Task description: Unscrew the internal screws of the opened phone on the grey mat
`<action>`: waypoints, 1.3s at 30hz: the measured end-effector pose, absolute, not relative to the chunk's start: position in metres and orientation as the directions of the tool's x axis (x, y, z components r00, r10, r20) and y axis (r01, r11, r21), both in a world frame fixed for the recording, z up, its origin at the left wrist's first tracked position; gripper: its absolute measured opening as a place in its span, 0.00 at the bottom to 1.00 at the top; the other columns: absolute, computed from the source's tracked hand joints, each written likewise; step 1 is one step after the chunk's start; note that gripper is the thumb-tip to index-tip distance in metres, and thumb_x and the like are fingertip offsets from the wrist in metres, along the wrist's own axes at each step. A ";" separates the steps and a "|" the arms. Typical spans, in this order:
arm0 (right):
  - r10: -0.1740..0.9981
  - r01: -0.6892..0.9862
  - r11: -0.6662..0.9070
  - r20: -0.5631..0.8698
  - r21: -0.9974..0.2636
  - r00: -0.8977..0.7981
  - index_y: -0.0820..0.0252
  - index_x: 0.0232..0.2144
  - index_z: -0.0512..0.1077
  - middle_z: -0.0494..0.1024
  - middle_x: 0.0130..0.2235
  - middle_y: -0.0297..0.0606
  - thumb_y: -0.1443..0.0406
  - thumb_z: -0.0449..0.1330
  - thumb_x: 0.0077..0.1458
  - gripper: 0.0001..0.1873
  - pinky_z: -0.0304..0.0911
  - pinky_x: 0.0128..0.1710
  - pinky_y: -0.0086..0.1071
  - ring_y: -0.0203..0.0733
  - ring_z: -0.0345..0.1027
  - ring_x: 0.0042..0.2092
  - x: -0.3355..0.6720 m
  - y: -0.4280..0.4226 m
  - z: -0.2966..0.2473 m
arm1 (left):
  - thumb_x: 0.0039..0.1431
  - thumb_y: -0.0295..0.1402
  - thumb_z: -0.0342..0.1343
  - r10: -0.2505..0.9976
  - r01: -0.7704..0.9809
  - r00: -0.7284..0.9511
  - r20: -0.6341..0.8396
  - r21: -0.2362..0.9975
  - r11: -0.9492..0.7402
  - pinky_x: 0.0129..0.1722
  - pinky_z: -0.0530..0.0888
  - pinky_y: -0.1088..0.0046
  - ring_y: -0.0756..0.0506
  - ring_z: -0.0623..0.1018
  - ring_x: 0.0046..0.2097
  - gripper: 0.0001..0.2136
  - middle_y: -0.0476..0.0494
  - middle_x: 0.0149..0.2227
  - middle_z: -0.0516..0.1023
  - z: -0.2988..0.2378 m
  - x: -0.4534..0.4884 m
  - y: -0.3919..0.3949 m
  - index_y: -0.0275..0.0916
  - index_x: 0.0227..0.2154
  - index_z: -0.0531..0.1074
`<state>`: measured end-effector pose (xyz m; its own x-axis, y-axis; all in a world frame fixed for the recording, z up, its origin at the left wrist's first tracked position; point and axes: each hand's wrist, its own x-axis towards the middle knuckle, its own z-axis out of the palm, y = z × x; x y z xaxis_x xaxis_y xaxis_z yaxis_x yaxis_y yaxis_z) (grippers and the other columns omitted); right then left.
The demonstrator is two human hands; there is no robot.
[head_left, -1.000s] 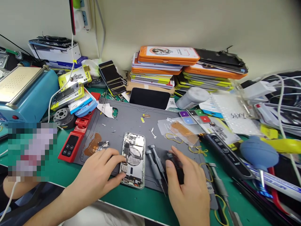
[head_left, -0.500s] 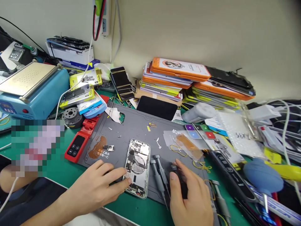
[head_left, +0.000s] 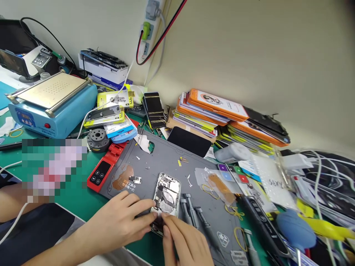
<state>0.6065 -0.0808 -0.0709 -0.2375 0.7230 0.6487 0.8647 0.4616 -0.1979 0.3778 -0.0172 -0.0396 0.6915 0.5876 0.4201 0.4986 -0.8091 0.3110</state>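
Observation:
An opened phone (head_left: 168,194) with its inner parts showing lies on a grey work mat (head_left: 166,159). My left hand (head_left: 122,221) reaches in from the left, and its fingers and thumb grip the phone's lower left edge. My right hand (head_left: 185,244) comes from below, fingertips pinched together over the phone's bottom end; whether anything is between them I cannot make out. Two grey screwdrivers (head_left: 191,210) lie just right of the phone, and a dark tool (head_left: 206,223) lies beyond them.
A red device (head_left: 102,171) and a blue heating plate (head_left: 52,103) stand to the left. Orange and yellow packages (head_left: 216,111) are stacked at the back, with a black screen (head_left: 189,141) in front. A blue air blower (head_left: 295,231) and cables crowd the right. Another person's arm (head_left: 11,203) lies at the left edge.
My right hand left the dark tool on the mat and moved left to the phone's bottom end. The left hand stayed on the phone. The view tilted upward.

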 end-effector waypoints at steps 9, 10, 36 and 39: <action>0.678 0.872 0.487 0.652 -0.054 -0.338 0.68 0.54 0.79 0.85 0.47 0.48 0.70 0.63 0.75 0.10 0.71 0.47 0.42 0.48 0.79 0.44 0.605 -0.075 -0.083 | 0.75 0.30 0.62 0.595 0.482 0.678 0.431 0.350 -0.803 0.43 0.75 0.62 0.42 0.76 0.45 0.10 0.44 0.56 0.83 -0.046 0.377 -0.016 0.37 0.56 0.77; 0.682 0.875 0.480 0.650 -0.053 -0.335 0.68 0.54 0.79 0.85 0.47 0.47 0.70 0.63 0.75 0.10 0.71 0.47 0.42 0.48 0.79 0.44 0.604 -0.075 -0.083 | 0.75 0.30 0.63 0.595 0.481 0.678 0.431 0.351 -0.803 0.43 0.75 0.62 0.42 0.76 0.45 0.11 0.43 0.56 0.83 -0.046 0.377 -0.016 0.37 0.56 0.77; 0.767 0.871 0.440 0.596 -0.219 -0.238 0.64 0.56 0.77 0.84 0.49 0.46 0.72 0.60 0.77 0.10 0.71 0.50 0.42 0.49 0.79 0.48 0.601 -0.078 -0.078 | 0.74 0.29 0.63 0.603 0.504 0.678 0.421 0.330 -0.798 0.42 0.76 0.63 0.43 0.78 0.44 0.10 0.42 0.53 0.83 -0.044 0.377 -0.015 0.38 0.55 0.78; 0.767 0.864 0.418 0.619 -0.281 -0.170 0.64 0.54 0.77 0.84 0.48 0.45 0.72 0.57 0.78 0.10 0.72 0.50 0.40 0.47 0.79 0.49 0.598 -0.077 -0.076 | 0.74 0.28 0.62 0.608 0.499 0.672 0.422 0.349 -0.793 0.41 0.75 0.62 0.42 0.77 0.44 0.08 0.43 0.52 0.83 -0.044 0.378 -0.014 0.39 0.53 0.78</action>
<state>0.5981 -0.0773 -0.0756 -0.1702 0.7666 0.6192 0.8638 0.4184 -0.2806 0.3779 -0.0143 -0.0438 0.6724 0.6081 0.4220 0.4985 -0.7934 0.3492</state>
